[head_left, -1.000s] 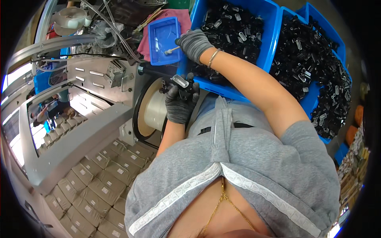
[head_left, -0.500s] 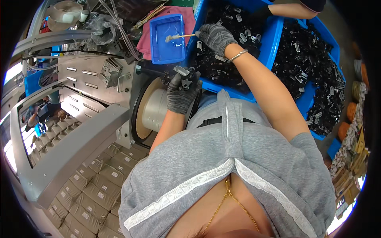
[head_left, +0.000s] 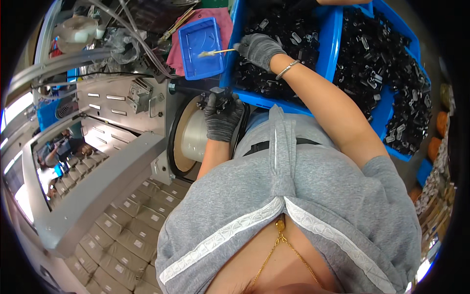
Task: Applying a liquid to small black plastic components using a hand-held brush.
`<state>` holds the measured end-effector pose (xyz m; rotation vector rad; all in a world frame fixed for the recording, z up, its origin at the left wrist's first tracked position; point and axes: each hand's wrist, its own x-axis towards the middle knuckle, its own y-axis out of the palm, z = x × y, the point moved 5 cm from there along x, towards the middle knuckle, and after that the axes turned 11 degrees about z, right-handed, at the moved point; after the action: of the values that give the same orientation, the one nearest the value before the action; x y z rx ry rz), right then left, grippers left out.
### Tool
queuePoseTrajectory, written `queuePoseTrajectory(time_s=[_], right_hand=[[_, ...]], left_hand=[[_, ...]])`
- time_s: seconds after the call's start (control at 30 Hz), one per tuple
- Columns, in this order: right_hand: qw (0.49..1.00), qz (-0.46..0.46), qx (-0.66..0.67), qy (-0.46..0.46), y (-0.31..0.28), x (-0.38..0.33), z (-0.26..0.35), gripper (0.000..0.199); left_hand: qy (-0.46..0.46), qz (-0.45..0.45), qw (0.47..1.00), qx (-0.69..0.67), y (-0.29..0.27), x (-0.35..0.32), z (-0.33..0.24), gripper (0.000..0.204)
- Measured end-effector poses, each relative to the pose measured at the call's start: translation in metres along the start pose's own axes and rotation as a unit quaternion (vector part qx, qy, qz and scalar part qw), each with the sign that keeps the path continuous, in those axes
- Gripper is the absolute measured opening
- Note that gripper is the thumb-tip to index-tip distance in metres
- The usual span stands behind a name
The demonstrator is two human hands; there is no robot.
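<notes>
My right hand (head_left: 260, 50), in a grey knit glove, grips a thin wooden-handled brush (head_left: 224, 50) with a pale tip. The tip is over the small blue tray (head_left: 205, 69), which holds a little liquid or a shiny film; whether the two touch I cannot tell. My left hand (head_left: 223, 122), in a matching glove with dark fingertips, is closed around several small black plastic parts (head_left: 220, 98). One dark rectangular piece stands up at its fingertips.
Blue bins (head_left: 338, 44) of loose black parts fill the right side. A pink cloth (head_left: 176, 60) lies under the tray. To the left are a wire spool (head_left: 193, 134) and a metal machine frame (head_left: 105, 188). Wrapped packages (head_left: 129, 228) lie below. Part of another person's arm (head_left: 342, 1) shows at the top.
The part at my left fingertips has tilted, its pale shiny face now dark. My right hand and the brush have shifted slightly left and down. The other person's arm has mostly left the view.
</notes>
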<state>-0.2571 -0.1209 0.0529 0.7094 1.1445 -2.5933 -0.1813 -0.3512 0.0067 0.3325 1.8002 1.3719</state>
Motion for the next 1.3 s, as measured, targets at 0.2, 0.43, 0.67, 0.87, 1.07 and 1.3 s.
queuePoseTrajectory(time_s=[0.2,0.43,0.67,0.87,1.07,1.3], right_hand=[[0.998,-0.059,0.004,0.005,0.003,-0.012,-0.011,0.038],[0.998,-0.064,0.018,0.008,0.012,-0.024,-0.007,0.036],[0.996,-0.067,0.046,-0.032,0.013,-0.027,-0.008,0.037],[0.997,-0.075,-0.024,-0.027,0.013,-0.03,0.0,0.033],[0.997,-0.069,-0.004,-0.043,0.021,-0.027,-0.025,0.038],[0.991,-0.116,0.052,-0.049,0.019,-0.03,-0.017,0.044]], left_hand=[[-0.024,0.013,0.997,-0.067,0.006,0.006,0.005,0.038],[-0.034,0.014,0.998,-0.046,0.007,0.005,-0.002,0.036],[0.011,0.021,1.0,0.009,0.005,0.017,-0.005,0.036],[0.017,0.057,0.99,0.128,-0.053,0.016,-0.012,0.03],[0.013,0.083,0.996,-0.018,-0.019,-0.001,0.028,0.026],[-0.021,0.043,0.998,-0.044,-0.014,-0.01,0.028,0.032]])
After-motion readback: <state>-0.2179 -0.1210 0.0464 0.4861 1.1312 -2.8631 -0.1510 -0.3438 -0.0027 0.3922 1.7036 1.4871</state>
